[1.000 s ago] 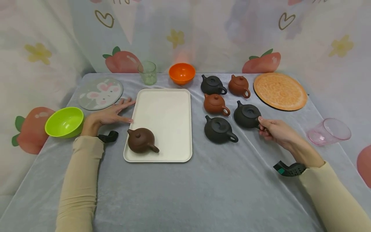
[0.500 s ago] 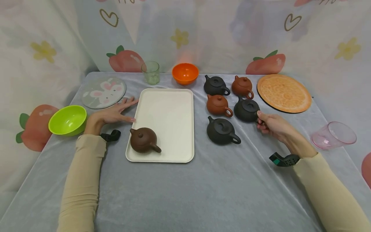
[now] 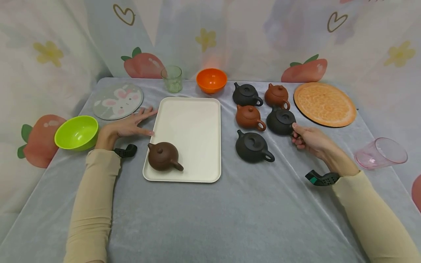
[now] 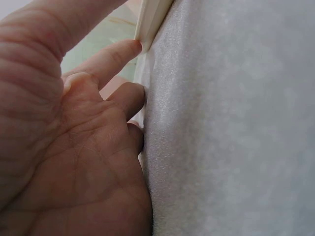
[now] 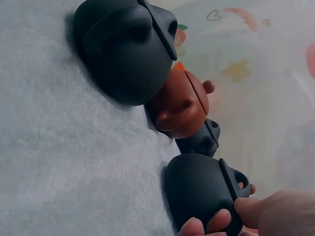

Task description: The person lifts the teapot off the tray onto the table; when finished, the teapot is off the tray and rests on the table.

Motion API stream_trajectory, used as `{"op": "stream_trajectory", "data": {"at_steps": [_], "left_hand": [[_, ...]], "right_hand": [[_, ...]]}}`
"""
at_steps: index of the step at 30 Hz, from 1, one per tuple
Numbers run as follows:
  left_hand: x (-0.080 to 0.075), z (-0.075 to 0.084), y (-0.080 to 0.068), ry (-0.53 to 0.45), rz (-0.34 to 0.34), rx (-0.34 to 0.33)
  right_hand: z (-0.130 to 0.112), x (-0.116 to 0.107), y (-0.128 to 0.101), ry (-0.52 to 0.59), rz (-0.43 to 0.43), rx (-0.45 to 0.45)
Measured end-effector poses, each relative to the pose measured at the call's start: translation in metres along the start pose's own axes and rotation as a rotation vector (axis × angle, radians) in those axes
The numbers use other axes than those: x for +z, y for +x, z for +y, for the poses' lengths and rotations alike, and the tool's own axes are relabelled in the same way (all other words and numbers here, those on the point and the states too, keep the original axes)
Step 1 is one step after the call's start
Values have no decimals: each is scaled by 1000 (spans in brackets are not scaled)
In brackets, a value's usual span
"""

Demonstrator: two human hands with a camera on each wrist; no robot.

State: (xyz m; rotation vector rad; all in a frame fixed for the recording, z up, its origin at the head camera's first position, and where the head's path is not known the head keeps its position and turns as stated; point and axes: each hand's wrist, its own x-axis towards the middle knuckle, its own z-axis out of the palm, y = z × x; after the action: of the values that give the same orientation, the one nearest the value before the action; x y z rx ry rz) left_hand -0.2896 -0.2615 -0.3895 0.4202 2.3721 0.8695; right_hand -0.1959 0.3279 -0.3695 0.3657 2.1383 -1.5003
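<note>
My left hand (image 3: 129, 125) lies with spread fingers against the left edge of the cream tray (image 3: 190, 128). In the left wrist view a fingertip (image 4: 134, 45) touches the tray's side. A dark brown teapot (image 3: 162, 156) sits in the tray's front left corner. My right hand (image 3: 312, 140) pinches the handle of a black teapot (image 3: 280, 120) on the cloth; the fingers mostly hide that handle. Around it stand two reddish-brown teapots, one behind (image 3: 277, 95) and one to its left (image 3: 248, 117). Two more black teapots stand at the front (image 3: 252, 147) and back (image 3: 246, 94).
An orange bowl (image 3: 211, 80) and a green glass (image 3: 172, 79) stand at the back. Left are a lime bowl (image 3: 77, 133) and a round rabbit mat (image 3: 118, 101). A round orange mat (image 3: 325, 104) and a tilted pink glass (image 3: 379, 153) lie at the right.
My right hand has moved the black teapot a little back and left, closer to the rear reddish-brown teapot. My left hand has stayed at the tray. The head view has shifted slightly.
</note>
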Motion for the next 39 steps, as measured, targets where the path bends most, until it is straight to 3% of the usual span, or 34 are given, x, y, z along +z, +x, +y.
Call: {"op": "stream_trajectory", "data": {"at_steps": [21,30,39], "left_hand": [[1,0,-1,0,-10,-9],[0,2,-2,-8,-12,-21],[-1,3,0,13,-13,-7]], "right_hand": [[7,-1,-6,-8,-15,-5],[15,-1,-14,-10,58,-64],[14,7,-39,-107,104,-123]]}}
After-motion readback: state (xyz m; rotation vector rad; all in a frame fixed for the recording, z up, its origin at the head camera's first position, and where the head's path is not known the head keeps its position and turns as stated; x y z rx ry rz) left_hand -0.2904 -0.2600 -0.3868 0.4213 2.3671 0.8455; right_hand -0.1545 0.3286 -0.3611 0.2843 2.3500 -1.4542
